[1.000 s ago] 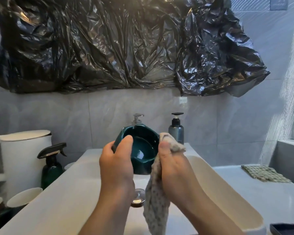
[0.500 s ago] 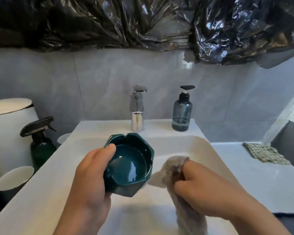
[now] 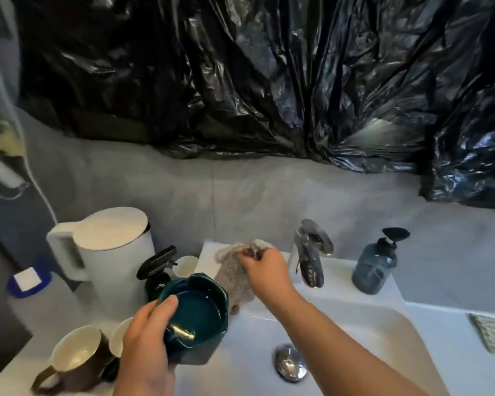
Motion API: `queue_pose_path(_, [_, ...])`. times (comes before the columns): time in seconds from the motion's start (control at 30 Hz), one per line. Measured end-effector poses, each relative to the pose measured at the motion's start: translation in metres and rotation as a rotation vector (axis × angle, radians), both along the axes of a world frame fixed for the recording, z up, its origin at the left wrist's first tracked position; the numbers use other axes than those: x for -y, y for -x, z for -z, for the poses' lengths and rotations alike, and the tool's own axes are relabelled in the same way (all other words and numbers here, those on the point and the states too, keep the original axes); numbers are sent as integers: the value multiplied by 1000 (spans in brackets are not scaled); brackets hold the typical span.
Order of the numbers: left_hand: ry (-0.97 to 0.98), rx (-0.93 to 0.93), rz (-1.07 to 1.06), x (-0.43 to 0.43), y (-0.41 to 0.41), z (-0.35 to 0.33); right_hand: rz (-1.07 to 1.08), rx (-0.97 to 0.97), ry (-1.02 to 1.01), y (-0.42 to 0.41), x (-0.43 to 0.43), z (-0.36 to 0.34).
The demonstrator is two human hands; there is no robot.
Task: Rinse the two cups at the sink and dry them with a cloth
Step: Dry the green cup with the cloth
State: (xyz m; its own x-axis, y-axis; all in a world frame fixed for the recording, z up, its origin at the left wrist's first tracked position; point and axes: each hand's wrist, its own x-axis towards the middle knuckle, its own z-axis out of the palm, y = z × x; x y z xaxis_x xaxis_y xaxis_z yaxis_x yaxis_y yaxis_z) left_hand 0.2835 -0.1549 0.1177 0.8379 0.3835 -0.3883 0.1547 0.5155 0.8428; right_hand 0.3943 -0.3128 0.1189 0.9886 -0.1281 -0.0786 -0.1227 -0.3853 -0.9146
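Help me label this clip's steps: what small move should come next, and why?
Probably the right hand lets go of the grey cloth on the sink ledge. It pinches the cloth there beside the faucet, apart from the teal cup, which the left hand holds over toward the mugs, so wiping seems finished.

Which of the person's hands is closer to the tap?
Right. The right hand, pinching the cloth, is just beside the tap; the left hand holds the teal cup farther off.
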Motion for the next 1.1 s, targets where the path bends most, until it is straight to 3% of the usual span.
queue_pose_path(0.17, [9,-42,5,-12,-9,-5,168,-137,-511,-61,-21,23])
queue_pose_path(0.27, [17,-59,15,-16,-9,-4,194,-296,-649,-70,-18,36])
queue_pose_path(0.33, [31,-66,25,-17,-8,-4,160,-374,-500,-63,-15,33])
queue_pose_path(0.43, [43,-80,46,-19,-8,-4,21,-349,52,-63,-6,24])
queue_pose_path(0.5, [46,-84,61,-19,-8,-2,4,-317,174,-66,-2,24])
queue_pose_path(0.57, [55,-80,73,-18,-9,-1,48,-274,187,-68,-2,26])
queue_pose_path(0.67, [85,-61,106,-18,-9,-2,95,-172,22,-63,-7,38])
queue_pose_path(0.8, [95,-27,101,-18,-12,0,81,52,253,-55,-13,48])
queue_pose_path(0.87, [110,-15,79,-17,-14,-1,-5,10,284,-58,-17,48])
queue_pose_path(1.0, [143,-27,52,-17,-16,0,-75,-254,160,-60,-18,43])
queue_pose_path(1.1, [176,-25,45,-13,-14,-9,-76,-137,225,-30,-16,20])
